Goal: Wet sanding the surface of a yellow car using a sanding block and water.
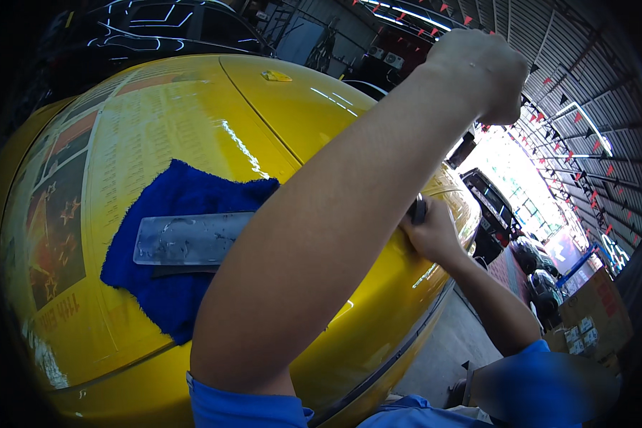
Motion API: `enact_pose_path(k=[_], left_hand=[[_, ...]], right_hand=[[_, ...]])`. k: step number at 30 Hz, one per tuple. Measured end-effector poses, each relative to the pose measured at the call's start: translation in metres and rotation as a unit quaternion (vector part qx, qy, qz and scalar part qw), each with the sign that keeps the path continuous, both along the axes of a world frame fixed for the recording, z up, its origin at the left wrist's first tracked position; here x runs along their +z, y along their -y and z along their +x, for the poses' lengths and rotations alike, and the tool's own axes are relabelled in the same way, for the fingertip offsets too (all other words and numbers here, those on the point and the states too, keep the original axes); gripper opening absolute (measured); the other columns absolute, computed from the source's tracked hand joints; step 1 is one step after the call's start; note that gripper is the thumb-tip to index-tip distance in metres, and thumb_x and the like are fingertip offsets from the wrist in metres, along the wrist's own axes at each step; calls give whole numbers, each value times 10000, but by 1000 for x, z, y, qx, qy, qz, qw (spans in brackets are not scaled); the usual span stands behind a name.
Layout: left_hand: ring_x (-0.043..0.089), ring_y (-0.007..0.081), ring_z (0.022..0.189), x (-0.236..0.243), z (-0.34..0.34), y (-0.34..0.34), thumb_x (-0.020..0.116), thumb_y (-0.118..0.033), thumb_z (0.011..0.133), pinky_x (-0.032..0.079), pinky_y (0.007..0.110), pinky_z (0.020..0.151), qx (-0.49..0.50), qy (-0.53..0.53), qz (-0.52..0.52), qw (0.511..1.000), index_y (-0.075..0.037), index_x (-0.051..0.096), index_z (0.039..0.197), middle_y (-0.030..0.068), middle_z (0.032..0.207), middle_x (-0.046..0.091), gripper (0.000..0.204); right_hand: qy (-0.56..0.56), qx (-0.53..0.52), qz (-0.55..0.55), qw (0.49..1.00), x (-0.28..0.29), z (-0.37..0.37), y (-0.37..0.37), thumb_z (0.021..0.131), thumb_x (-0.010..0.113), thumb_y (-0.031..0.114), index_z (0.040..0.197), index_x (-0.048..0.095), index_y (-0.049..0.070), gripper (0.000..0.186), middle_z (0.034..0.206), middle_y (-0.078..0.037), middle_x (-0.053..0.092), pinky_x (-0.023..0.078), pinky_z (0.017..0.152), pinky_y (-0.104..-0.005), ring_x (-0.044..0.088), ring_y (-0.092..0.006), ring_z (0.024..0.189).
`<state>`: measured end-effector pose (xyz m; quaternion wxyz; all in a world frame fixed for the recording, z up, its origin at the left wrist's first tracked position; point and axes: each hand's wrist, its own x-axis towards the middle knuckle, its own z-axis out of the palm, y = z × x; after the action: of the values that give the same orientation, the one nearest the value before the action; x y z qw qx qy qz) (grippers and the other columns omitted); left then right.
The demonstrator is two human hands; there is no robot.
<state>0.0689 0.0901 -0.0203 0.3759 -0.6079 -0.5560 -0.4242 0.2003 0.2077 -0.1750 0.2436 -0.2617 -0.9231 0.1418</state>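
Note:
My left arm reaches across the middle to the upper right, and my left hand (481, 75) is closed in a fist with the back of it toward me. What it may hold is hidden. Lower down, my right hand (435, 232) is closed round a small black object (418, 210) beside the glossy yellow car panel (335, 314); most of that object is covered. A dark blue cloth (150, 214) lies on the panel to the left. On the cloth rests a clear, flat rectangular plastic piece (189, 239) above a thin dark strip (182, 271), both partly hidden by my left forearm.
Printed posters are reflected in the panel at left. A seam and a small yellow fitting (277, 75) mark its far part. Behind stands a dark car (178, 28). Cardboard boxes (595, 307) sit at right. A blurred patch covers part of the lower right.

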Motion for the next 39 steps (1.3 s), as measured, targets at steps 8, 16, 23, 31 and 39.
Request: enact_pose_path(k=[8,16,23,31,39], left_hand=[[688,330,953,-4,-7,-2,540,-234,867,536,441,879,12,0,4,1000,-73,714,959,183,1002,707,254],[695,281,988,-3,-5,-2,591,-233,837,551,417,884,39,8,-10,999,-111,727,1034,138,1058,707,269],[699,241,1002,-2,-4,9,659,-233,802,566,408,864,61,21,-62,996,-150,742,1045,87,1107,706,270],[694,229,1017,-3,0,19,650,-225,807,561,390,872,50,20,-57,997,-150,738,1049,90,1106,706,268],[689,313,966,-5,-7,3,550,-213,856,533,430,896,38,-26,5,999,-70,720,954,182,1008,707,244]], right_hand=[[26,13,16,999,3,10,18,816,751,203,813,615,4,241,664,-132,613,454,602,-362,591,-236,602],[16,41,3,999,-1,23,23,828,744,178,783,606,0,230,629,-101,588,437,578,-359,559,-191,571],[14,7,3,1000,3,0,-2,819,754,172,780,614,0,225,625,-101,587,446,588,-363,565,-195,574],[18,22,17,999,4,-2,0,825,740,206,786,607,7,242,639,-114,587,443,584,-363,548,-200,575],[36,15,-10,999,7,1,0,818,748,231,790,600,11,267,658,-113,598,450,596,-361,567,-210,593]])
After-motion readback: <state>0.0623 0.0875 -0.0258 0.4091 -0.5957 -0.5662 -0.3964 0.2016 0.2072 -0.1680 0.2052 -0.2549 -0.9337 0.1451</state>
